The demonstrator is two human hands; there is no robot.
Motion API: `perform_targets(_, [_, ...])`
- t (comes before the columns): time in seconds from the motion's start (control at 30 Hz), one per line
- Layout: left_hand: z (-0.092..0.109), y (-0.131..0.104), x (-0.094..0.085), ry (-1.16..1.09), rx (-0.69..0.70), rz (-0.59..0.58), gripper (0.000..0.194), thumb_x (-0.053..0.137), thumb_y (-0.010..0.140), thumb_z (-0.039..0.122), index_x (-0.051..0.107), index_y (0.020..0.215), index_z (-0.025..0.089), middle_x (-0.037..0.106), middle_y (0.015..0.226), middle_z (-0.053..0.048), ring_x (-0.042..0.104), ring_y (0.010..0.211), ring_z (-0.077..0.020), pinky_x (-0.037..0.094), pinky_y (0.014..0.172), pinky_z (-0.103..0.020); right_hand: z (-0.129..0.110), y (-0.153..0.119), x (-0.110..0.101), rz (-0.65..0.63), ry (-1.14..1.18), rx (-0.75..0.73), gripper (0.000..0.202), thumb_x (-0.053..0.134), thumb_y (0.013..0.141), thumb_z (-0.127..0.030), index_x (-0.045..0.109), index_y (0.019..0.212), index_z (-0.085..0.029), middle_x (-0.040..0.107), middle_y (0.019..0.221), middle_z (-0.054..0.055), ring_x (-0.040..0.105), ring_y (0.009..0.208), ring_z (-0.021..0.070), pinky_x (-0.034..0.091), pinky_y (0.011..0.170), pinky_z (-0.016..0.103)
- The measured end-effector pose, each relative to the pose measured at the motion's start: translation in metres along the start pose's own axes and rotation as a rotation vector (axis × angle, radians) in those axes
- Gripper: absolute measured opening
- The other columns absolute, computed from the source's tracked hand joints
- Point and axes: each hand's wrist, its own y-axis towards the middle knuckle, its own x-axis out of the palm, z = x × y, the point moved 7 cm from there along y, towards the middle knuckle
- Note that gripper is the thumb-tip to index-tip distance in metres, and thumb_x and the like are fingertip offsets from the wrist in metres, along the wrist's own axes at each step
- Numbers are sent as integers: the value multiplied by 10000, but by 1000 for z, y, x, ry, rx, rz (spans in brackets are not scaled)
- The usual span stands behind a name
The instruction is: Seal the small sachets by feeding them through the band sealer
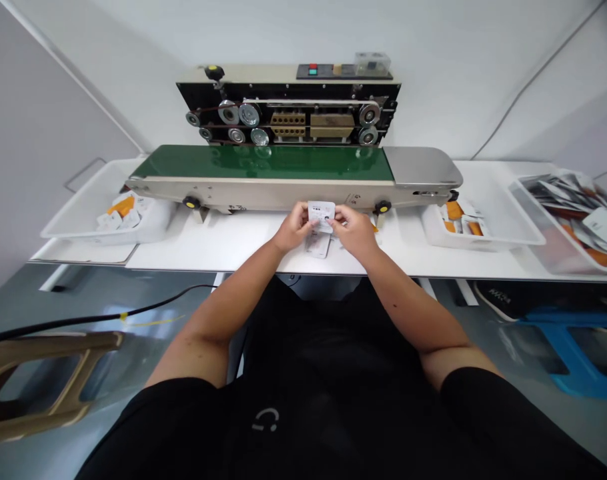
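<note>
White packet (321, 215) pinched between both hands (326, 230), its print illegible.

White walls (458, 60) fill the top of the frame and meet in corners at upper left and upper right, evenly lit with no hard shadows. A thin cable (533, 80) runs diagonally down the wall at upper right. A long white table (223, 243) crosses the middle. Below it the floor (133, 307) is grey and glossy, with a black cord (83, 321) trailing across at left. A tan chair (48, 380) sits at lower left, a blue stool (578, 360) at lower right.
</note>
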Motion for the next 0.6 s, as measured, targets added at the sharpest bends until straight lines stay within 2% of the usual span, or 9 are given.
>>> perform_targets(0.07, [8, 0, 6, 68, 49, -131, 705, 660, 938, 736, 511, 1369, 197, 679, 1301, -182, 696, 1146, -300, 579, 940, -431, -2, 17, -24, 36, 96, 6, 263, 704, 907, -334, 779, 1148, -259, 756, 942, 35, 720, 871, 231, 611, 820, 403])
perform_targets(0.2, [20, -6, 24, 309, 156, -476, 746, 841, 791, 691, 666, 1360, 242, 631, 1471, -162, 564, 1391, -385, 413, 1197, -552, 10, 70, -105, 247, 179, 112, 324, 735, 942, -301, 735, 1256, -220, 684, 870, 12, 661, 739, 148, 582, 681, 308])
perform_targets(0.27, [20, -7, 22, 406, 141, -516, 814, 871, 761, 672, 657, 1431, 262, 597, 1532, -147, 514, 1441, -406, 348, 1233, -572, 24, 99, -139, 323, 152, 216, 304, 716, 952, -186, 724, 1254, -148, 668, 790, 4, 593, 626, 106, 555, 647, 292])
perform_targets(0.33, [17, -8, 15, 479, 98, -500, 883, 880, 747, 665, 623, 1494, 273, 580, 1555, -142, 494, 1451, -416, 321, 1236, -576, 40, 122, -159, 377, 128, 341, 284, 712, 940, -91, 715, 1223, -89, 651, 720, -10, 529, 552, 79, 544, 649, 305])
perform_targets(0.4, [13, -10, 8, 525, 61, -483, 904, 882, 736, 666, 616, 1508, 279, 587, 1546, -140, 494, 1440, -420, 317, 1226, -578, 52, 141, -163, 398, 132, 432, 218, 736, 925, -63, 722, 1141, -87, 641, 694, -21, 505, 532, 75, 552, 669, 334])
perform_targets(0.5, [12, -13, 2, 527, 50, -491, 879, 879, 742, 661, 628, 1494, 279, 620, 1503, -136, 516, 1411, -409, 334, 1210, -572, 60, 165, -150, 343, 171, 478, 108, 795, 917, -125, 713, 983, -145, 625, 690, -33, 496, 556, 84, 575, 715, 373])
perform_targets(0.6, [15, -14, -1, 479, 53, -476, 834, 885, 765, 626, 640, 1480, 274, 637, 1460, -137, 541, 1381, -389, 366, 1203, -549, 59, 179, -142, 312, 156, 465, 231, 859, 909, -291, 692, 983, -149, 608, 694, -38, 505, 634, 87, 583, 775, 388])
